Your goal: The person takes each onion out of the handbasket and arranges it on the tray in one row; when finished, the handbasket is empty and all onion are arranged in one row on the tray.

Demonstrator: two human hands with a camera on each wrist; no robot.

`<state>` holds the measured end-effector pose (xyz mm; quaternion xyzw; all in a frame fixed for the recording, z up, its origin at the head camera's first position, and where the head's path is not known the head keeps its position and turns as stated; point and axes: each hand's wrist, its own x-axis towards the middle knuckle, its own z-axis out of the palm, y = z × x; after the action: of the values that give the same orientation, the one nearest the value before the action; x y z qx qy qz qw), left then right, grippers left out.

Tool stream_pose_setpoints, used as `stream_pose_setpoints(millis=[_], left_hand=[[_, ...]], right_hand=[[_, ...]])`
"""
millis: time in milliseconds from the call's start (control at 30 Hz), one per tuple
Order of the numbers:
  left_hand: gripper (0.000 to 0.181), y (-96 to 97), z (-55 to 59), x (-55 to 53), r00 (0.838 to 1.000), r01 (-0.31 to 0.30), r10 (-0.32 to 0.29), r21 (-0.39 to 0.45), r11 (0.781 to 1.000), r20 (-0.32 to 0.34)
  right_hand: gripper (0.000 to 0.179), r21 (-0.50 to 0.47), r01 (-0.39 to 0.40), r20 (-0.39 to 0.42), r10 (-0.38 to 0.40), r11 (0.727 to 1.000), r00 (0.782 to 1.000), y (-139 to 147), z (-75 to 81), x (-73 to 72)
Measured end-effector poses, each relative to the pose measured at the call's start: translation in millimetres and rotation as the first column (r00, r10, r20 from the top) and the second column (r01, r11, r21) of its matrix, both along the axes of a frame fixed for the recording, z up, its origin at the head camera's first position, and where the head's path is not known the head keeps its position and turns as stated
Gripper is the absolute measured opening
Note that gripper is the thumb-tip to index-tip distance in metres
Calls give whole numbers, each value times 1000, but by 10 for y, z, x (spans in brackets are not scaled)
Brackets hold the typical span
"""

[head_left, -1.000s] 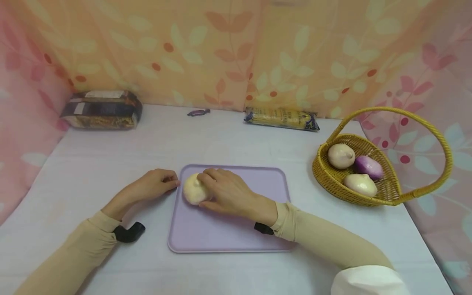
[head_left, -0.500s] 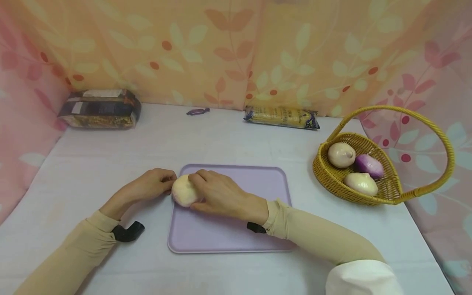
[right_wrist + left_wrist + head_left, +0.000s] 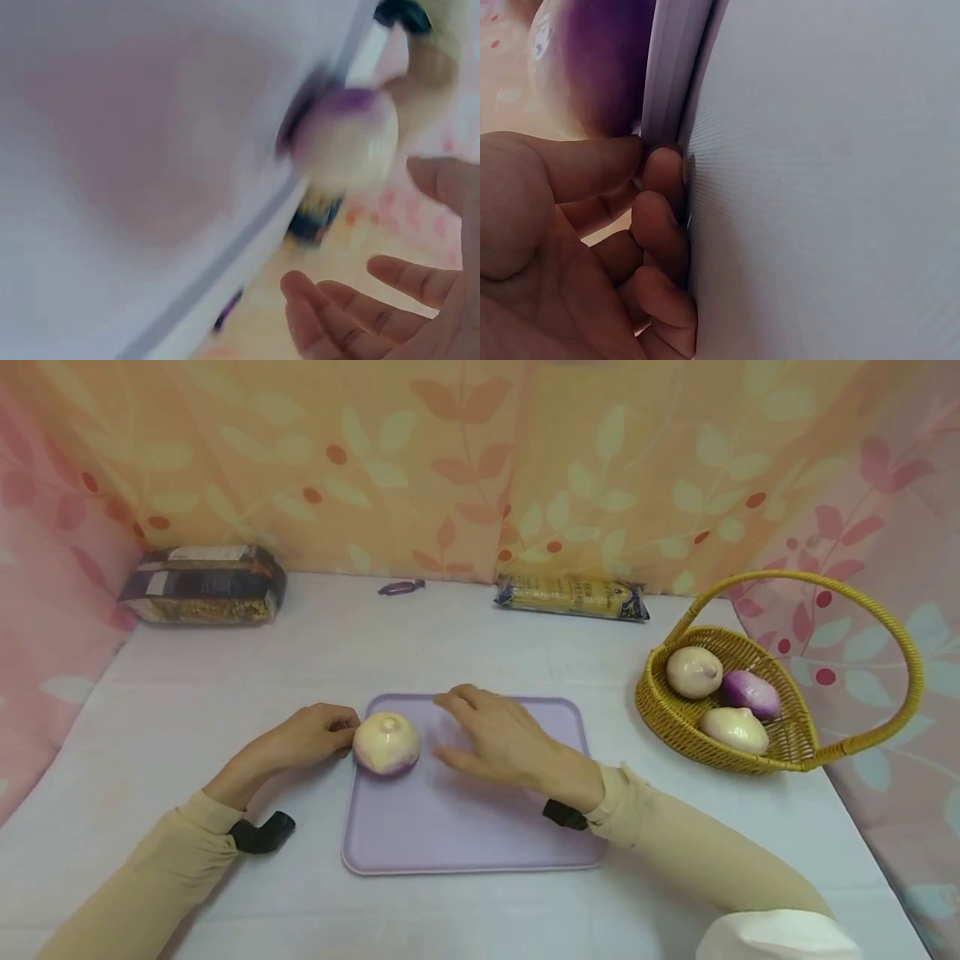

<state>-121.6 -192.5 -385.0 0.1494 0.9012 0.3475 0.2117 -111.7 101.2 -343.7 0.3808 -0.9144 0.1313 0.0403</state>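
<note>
A cream and purple turnip [image 3: 387, 743] sits at the left end of the lilac tray [image 3: 480, 835]. My left hand [image 3: 315, 735] pinches the tray's left rim; in the left wrist view its thumb and curled fingers [image 3: 664, 176] meet at the rim, right beside the turnip. Over the tray, to the right of the turnip, my right hand [image 3: 502, 739] is apart from it, fingers spread and holding nothing. The right wrist view shows the same turnip [image 3: 345, 142], blurred, beyond those loosely extended fingers [image 3: 360, 315].
At the right, a wicker basket [image 3: 806, 764] with a tall handle holds two cream turnips and a purple one. Along the back lie a dark package [image 3: 202, 585], a small purple-wrapped candy [image 3: 401, 587] and a yellow pasta packet [image 3: 572, 597]. A patterned curtain [image 3: 465, 468] surrounds the table.
My right hand slid the turnip slightly left to the tray's edge, then let go and drew back to the right. The left hand has stayed at the rim.
</note>
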Motion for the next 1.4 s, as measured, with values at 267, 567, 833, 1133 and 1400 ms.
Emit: stream_pose_setpoints(millis=[267,567,833,1133,1400], left_hand=[[19,1,7,-17,999,24,-24,-16,1000,-26],[18,-11,17,-55,1000,7,-7,-10,1000,25],[19,7,12,-20,1000,-8,8,-24,1000,3],[20,45,-13,-41,1000,0,-1,-32,999,-10],[15,18,53,-81,999,2,-2,-11,1000,41]], right_hand=[[34,-19,392,-118,-392,920,912,1383,271,-130],[46,239,699,2,-720,674,694,2532,442,44],[62,475,619,187,-759,625,624,2754,379,-38],[60,326,654,151,-721,682,676,2683,494,-6],[68,-14,560,88,-557,828,826,1795,613,112]])
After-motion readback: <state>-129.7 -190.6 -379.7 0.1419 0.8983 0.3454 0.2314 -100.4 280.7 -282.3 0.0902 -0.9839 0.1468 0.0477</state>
